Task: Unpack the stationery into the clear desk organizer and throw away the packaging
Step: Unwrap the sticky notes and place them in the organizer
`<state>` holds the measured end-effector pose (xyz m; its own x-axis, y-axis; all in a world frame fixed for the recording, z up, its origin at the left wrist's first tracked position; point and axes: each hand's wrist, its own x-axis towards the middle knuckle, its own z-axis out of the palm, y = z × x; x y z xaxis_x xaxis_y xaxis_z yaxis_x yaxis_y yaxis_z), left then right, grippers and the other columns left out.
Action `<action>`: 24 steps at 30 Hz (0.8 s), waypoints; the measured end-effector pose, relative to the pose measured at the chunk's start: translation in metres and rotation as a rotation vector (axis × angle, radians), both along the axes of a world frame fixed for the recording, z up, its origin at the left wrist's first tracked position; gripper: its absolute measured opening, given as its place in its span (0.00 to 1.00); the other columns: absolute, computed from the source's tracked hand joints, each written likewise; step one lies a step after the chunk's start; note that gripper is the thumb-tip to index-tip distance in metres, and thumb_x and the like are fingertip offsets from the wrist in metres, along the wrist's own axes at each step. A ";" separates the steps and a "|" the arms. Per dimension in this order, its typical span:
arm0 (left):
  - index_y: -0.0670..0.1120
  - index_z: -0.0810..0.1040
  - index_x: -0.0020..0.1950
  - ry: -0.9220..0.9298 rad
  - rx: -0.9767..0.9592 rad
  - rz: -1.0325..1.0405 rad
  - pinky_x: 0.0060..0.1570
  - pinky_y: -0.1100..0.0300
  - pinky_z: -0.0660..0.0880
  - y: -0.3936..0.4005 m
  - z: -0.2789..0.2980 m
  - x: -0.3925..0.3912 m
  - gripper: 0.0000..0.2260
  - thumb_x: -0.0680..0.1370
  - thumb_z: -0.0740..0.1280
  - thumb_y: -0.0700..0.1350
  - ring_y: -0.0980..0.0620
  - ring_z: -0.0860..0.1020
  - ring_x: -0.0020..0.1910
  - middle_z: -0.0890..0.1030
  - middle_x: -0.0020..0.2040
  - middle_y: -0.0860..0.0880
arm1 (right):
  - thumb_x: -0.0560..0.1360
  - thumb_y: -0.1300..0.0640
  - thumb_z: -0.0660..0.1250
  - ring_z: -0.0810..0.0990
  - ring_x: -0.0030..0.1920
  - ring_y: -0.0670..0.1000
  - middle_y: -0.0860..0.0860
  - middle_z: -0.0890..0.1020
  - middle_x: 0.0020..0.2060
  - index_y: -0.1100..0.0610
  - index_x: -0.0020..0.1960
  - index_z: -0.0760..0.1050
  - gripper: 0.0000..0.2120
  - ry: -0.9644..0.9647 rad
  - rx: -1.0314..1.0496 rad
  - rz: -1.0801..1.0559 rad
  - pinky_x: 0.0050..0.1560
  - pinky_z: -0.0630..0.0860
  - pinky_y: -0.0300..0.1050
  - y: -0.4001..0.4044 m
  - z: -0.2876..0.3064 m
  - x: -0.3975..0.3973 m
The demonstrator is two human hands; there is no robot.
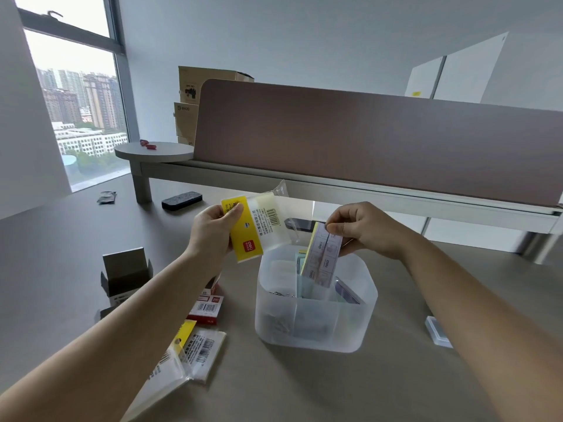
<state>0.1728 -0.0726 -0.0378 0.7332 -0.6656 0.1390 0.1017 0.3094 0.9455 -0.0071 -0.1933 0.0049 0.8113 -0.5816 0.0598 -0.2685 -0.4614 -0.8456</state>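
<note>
The right hand pinches the top end of a pad of sticky notes, whose long axis runs steeply downward with its lower end already inside a rear compartment of the clear desk organizer, directly below the fingers. The left hand, fingers curled round the emptied yellow-headed plastic sleeve, holds it above and left of the organizer, clear of the pad's path down. Lowering the pad is likely the right hand's job alone.
</note>
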 end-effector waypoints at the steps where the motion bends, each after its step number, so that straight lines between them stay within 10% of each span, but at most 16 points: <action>1: 0.47 0.72 0.40 0.003 -0.004 -0.002 0.28 0.63 0.78 0.000 0.000 0.000 0.06 0.77 0.60 0.42 0.52 0.77 0.38 0.77 0.40 0.49 | 0.76 0.64 0.59 0.80 0.33 0.46 0.54 0.79 0.35 0.61 0.40 0.72 0.07 0.017 -0.021 -0.010 0.31 0.79 0.33 -0.001 -0.001 0.003; 18: 0.48 0.72 0.41 0.025 0.005 -0.002 0.35 0.57 0.78 -0.003 -0.003 0.008 0.05 0.77 0.60 0.42 0.52 0.78 0.39 0.77 0.41 0.50 | 0.75 0.64 0.62 0.79 0.35 0.47 0.51 0.79 0.33 0.55 0.35 0.72 0.11 -0.051 -0.276 -0.034 0.34 0.77 0.29 -0.010 -0.007 0.018; 24: 0.48 0.72 0.41 0.037 -0.013 -0.010 0.28 0.62 0.78 0.000 -0.003 0.004 0.06 0.77 0.60 0.41 0.52 0.78 0.39 0.77 0.40 0.50 | 0.72 0.63 0.66 0.76 0.39 0.50 0.52 0.78 0.36 0.53 0.36 0.75 0.08 0.025 -0.332 0.002 0.43 0.76 0.41 -0.003 -0.015 0.013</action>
